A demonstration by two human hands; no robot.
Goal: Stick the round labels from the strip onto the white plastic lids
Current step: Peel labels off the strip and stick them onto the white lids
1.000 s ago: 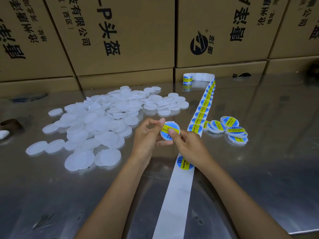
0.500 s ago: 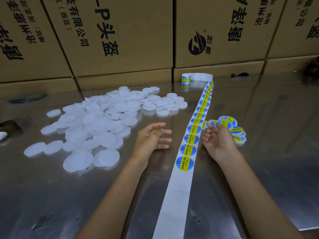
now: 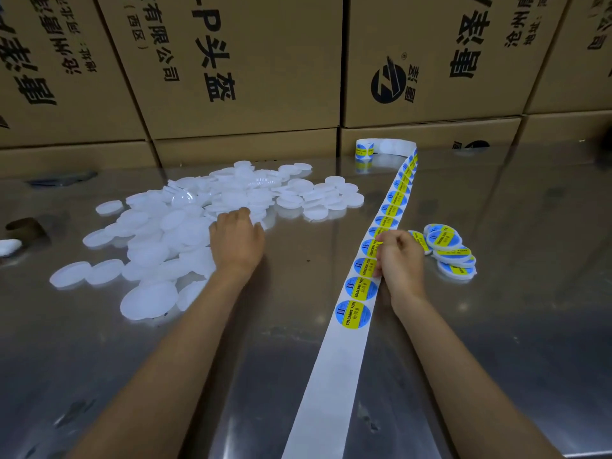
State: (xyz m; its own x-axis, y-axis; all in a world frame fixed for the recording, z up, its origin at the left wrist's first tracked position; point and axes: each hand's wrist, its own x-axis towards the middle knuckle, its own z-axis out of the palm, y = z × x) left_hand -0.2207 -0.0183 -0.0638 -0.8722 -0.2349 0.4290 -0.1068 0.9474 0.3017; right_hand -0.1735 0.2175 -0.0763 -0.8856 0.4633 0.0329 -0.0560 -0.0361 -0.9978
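Head view: left hand (image 3: 236,241) lies flat, fingers spread on the heap of white plastic lids (image 3: 185,223). Right hand (image 3: 399,256) pinches at a label on the strip (image 3: 364,286) — a few labelled lids (image 3: 447,250) stacked right, most still bare.

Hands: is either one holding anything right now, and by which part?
The left hand rests on the heap of white plastic lids; no grip shows. The right hand has curled fingers at the label strip, right edge; a pinch cannot be confirmed.
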